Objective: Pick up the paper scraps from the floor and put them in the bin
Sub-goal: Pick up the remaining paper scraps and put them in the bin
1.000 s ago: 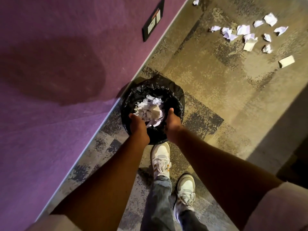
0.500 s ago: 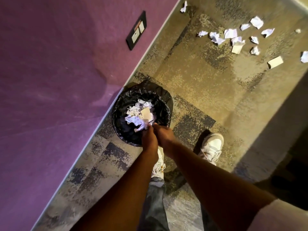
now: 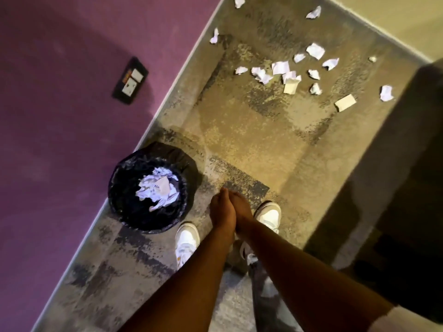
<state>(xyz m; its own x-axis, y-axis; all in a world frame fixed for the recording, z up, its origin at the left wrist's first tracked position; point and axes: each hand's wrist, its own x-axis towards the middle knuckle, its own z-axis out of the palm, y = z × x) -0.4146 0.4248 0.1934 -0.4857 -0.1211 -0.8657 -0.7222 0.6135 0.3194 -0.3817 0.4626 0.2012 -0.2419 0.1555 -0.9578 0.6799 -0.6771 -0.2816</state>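
two hands, left hand (image 3: pixel 222 209) and right hand (image 3: pixel 242 207), press together palm to palm, fingers straight, holding nothing, just right of the bin (image 3: pixel 124 207). one heap of crumpled paper (image 3: pixel 158 188) lies inside it. about seventeen paper scraps (image 3: pixel 280 68) lie on the floor (image 3: pixel 239 130), well apart.

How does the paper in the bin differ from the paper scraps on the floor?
The paper in the bin lies heaped in one crumpled pile, held by the black liner; the paper scraps on the floor lie scattered and mostly apart. The binned pile is beside the purple wall, near the feet; the floor scraps are farther ahead on the carpet. Both are white and mostly crumpled.
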